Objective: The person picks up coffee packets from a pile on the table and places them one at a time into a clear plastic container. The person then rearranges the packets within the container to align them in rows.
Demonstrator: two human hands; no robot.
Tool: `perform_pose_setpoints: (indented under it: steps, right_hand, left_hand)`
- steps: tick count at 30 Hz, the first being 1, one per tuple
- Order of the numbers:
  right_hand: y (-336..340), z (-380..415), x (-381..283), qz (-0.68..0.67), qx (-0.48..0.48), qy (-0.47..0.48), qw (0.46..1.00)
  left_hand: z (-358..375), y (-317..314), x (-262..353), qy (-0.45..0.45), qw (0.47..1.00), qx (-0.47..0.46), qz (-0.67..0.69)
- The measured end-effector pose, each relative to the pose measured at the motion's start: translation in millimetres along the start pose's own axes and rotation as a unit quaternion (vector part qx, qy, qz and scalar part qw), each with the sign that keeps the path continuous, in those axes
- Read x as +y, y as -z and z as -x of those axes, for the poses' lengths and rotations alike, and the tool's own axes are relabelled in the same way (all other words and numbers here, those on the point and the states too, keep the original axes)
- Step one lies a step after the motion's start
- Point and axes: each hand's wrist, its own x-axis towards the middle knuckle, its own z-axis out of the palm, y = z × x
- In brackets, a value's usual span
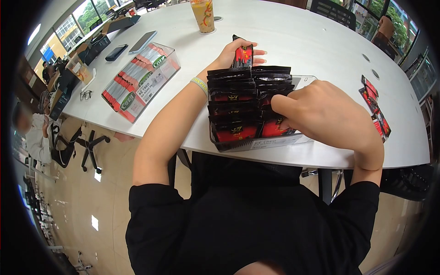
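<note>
A clear plastic tray near the table's front edge holds two rows of black and red G7 coffee sachets, standing on edge. Behind it, my left hand has a coffee sachet between thumb and palm, its fingers stretched to the right. My right hand reaches over the right row, fingers curled and pinching at a coffee sachet at the front of that row. Its fingertips are partly hidden among the packets.
To the left stands a clear box packed with Cozy sachets. Beyond it lie two phones and glasses. A drink cup stands at the back. More red and black sachets lie at the right. A person sits far left.
</note>
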Motion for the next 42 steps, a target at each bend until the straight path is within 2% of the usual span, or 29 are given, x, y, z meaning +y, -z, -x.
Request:
perform_pose_setpoints:
  steps: [3, 5, 7, 11, 12, 14, 17, 19, 21, 27, 29, 30, 33, 34, 36, 37, 39, 40, 41, 42]
  right_hand:
    - [2.2, 1.6, -1.0, -0.002, 0.001, -0.011, 1.0]
    - [3.2, 0.5, 4.7, -0.004, 0.004, -0.011, 1.0]
    - [4.6, -5.6, 22.6, -0.094, 0.106, 0.056, 0.988]
    - [-0.9, -21.5, 60.9, -0.086, 0.188, -0.096, 0.974]
    - [-9.9, -26.0, 72.9, -0.084, 0.19, -0.096, 0.974]
    - [-34.4, -34.1, 94.3, -0.076, 0.28, -0.059, 0.955]
    - [-59.8, -38.5, 106.6, -0.014, 0.307, -0.052, 0.95]
    - [-62.9, -37.2, 113.4, -0.019, 0.298, -0.054, 0.953]
    - [-50.8, -35.1, 112.7, -0.122, 0.177, -0.144, 0.966]
    - [-26.8, -26.0, 112.5, -0.157, 0.259, -0.146, 0.942]
    - [-13.0, -19.6, 111.5, -0.168, 0.317, -0.122, 0.925]
    - [-3.9, -15.5, 106.0, -0.175, 0.346, -0.118, 0.914]
    - [27.0, -4.0, 91.5, -0.346, 0.368, -0.086, 0.859]
    - [34.4, 2.2, 87.3, -0.373, 0.364, -0.075, 0.85]
    - [43.1, 13.1, 77.3, -0.442, 0.353, -0.016, 0.824]
    - [46.4, 18.8, 76.7, -0.443, 0.352, -0.016, 0.824]
    - [52.2, 26.1, 69.9, -0.369, 0.256, -0.013, 0.893]
    - [45.1, 29.2, 58.9, -0.384, 0.288, -0.067, 0.875]
    - [51.1, 26.1, 51.6, -0.365, 0.196, -0.017, 0.91]
    - [48.4, 22.1, 49.0, -0.333, 0.171, 0.012, 0.927]
  left_hand:
    - [3.2, -2.8, -2.2, 0.023, 1.0, 0.0, -0.01]
    - [2.1, -3.7, -5.7, 0.019, 0.999, -0.001, 0.042]
    - [1.2, -3.5, -3.0, 0.001, 0.999, -0.004, 0.04]
    - [12.5, -17.7, 7.2, -0.029, 0.999, 0.021, -0.006]
    - [14.5, -13.8, 9.4, -0.033, 0.998, 0.012, -0.061]
    - [15.6, -16.0, 11.0, -0.03, 0.995, 0.022, -0.09]
    - [23.6, -29.4, 11.7, -0.021, 0.993, 0.024, -0.113]
    - [23.9, -31.8, 10.2, -0.016, 0.985, 0.009, -0.169]
    - [28.1, -37.1, 13.8, 0.002, 0.988, 0.003, -0.154]
    - [21.7, -30.7, 13.0, -0.02, 0.985, 0.01, -0.173]
    - [16.3, -26.7, 9.0, -0.038, 0.997, -0.021, -0.059]
    - [17.9, -24.5, 12.1, -0.027, 0.998, -0.016, -0.052]
    - [6.9, -9.2, 3.4, -0.079, 0.996, -0.009, -0.043]
    - [5.4, 1.0, 3.6, -0.036, 0.996, -0.019, -0.085]
    - [1.3, 5.1, -0.3, -0.048, 0.993, -0.019, -0.102]
    - [-0.1, 6.9, -3.2, -0.059, 0.991, -0.019, -0.12]
    - [-7.0, 14.3, -12.0, -0.068, 0.991, -0.015, -0.116]
    - [-12.8, 19.2, -11.1, -0.031, 0.989, -0.017, -0.142]
    - [-11.1, 14.5, -6.3, 0.005, 0.986, -0.02, -0.167]
    - [-6.2, 10.0, -5.3, -0.006, 0.991, -0.011, -0.134]
